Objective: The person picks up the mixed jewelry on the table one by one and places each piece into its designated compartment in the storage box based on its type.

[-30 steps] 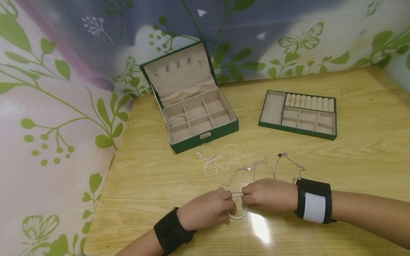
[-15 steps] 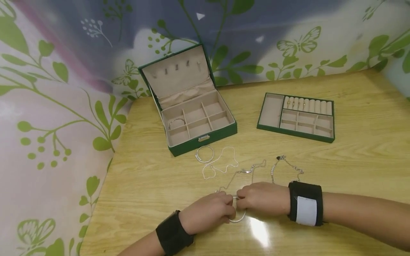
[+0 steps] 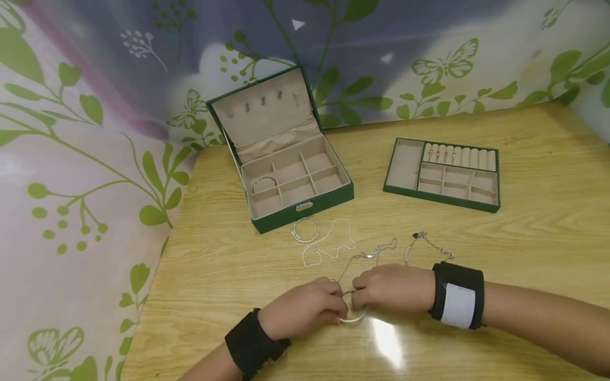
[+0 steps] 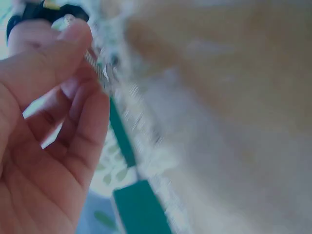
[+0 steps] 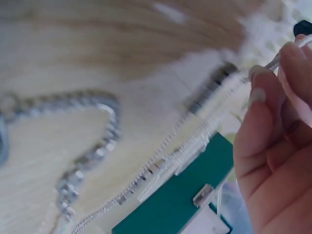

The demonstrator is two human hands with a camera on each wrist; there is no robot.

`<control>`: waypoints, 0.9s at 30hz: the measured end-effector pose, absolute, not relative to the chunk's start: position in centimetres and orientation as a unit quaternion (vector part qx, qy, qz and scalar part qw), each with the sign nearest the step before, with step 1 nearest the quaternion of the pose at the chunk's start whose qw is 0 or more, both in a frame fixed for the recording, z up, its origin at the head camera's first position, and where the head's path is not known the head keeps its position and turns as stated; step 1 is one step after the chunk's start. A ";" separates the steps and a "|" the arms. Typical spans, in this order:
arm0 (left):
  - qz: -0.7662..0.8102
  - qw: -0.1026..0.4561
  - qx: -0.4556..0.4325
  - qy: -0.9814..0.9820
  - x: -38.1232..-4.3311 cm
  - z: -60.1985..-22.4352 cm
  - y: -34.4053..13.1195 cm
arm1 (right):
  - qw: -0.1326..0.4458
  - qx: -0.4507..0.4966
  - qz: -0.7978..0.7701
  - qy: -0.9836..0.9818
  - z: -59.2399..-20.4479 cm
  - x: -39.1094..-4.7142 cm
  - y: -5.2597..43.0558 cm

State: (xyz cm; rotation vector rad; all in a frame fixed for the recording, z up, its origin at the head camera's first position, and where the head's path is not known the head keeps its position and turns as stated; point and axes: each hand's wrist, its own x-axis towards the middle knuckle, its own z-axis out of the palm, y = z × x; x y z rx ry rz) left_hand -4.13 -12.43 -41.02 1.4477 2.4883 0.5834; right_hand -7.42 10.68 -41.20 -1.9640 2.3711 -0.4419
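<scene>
Near the front of the yellow wooden table (image 3: 534, 254), a slim, round, silver-coloured bangle (image 3: 353, 320) sits between the person's two hands, reaching from one set of fingertips to the other. Being a ring, it has no long axis; its lower arc bows toward the person, and neither hand is plainly nearer. The left hand (image 3: 305, 309) pinches its left side with curled fingers and thumb; the right hand (image 3: 397, 291) pinches its upper right. Whether it touches the wood cannot be told. Beyond, a lidded green box (image 3: 329, 200) with six beige compartments holds a thin silver bangle (image 3: 263, 178) at rear left. Rightward, a flat green tray (image 3: 443, 200) bears small gold-coloured rings (image 3: 437, 154) in its rolls.
</scene>
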 end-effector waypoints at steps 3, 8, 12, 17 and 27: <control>0.222 0.094 0.492 0.836 -4.7 -39.9 -13.0 | 0.026 -0.627 -0.177 0.758 -40.4 -7.8 11.0; 0.279 0.087 0.488 0.822 -5.6 -38.0 -13.6 | 0.049 -0.606 -0.253 0.753 -38.9 -8.4 11.8; 0.326 0.101 0.469 0.814 -6.2 -36.7 -13.4 | 0.075 -0.578 -0.307 0.752 -37.6 -8.9 12.5; 0.388 0.104 0.433 0.807 -7.2 -35.4 -13.2 | 0.062 -0.551 -0.363 0.749 -36.1 -9.6 13.3; 0.488 0.003 0.405 0.773 -9.8 -33.3 -11.9 | -0.103 -0.483 -0.436 0.752 -32.3 -11.4 14.0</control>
